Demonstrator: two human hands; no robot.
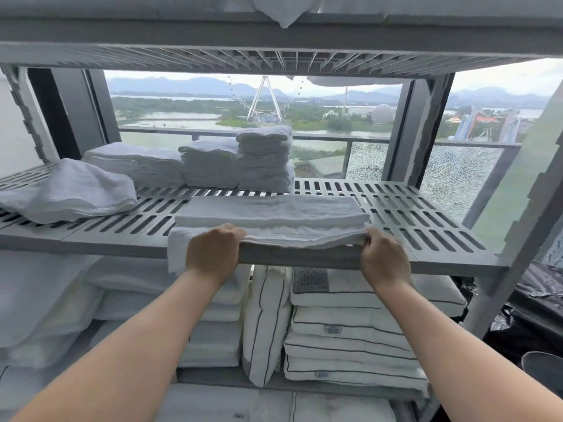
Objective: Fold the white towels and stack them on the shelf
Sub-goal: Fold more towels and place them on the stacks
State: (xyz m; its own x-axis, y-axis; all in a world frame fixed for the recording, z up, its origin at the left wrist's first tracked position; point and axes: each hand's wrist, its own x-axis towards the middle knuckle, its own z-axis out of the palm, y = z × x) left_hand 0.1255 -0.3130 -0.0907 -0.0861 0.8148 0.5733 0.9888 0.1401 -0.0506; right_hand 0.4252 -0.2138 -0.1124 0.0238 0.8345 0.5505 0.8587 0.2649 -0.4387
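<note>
Presently, a partly folded white terry towel (271,220) lies at frame centre on the grey slotted plastic shelf (420,220), its near edge overhanging. The left hand (213,254) and right hand (384,257) each pinch that edge. Folding is under way; next, presumably, carry the edge forward, then move it to the folded stacks (237,162) behind.
</note>
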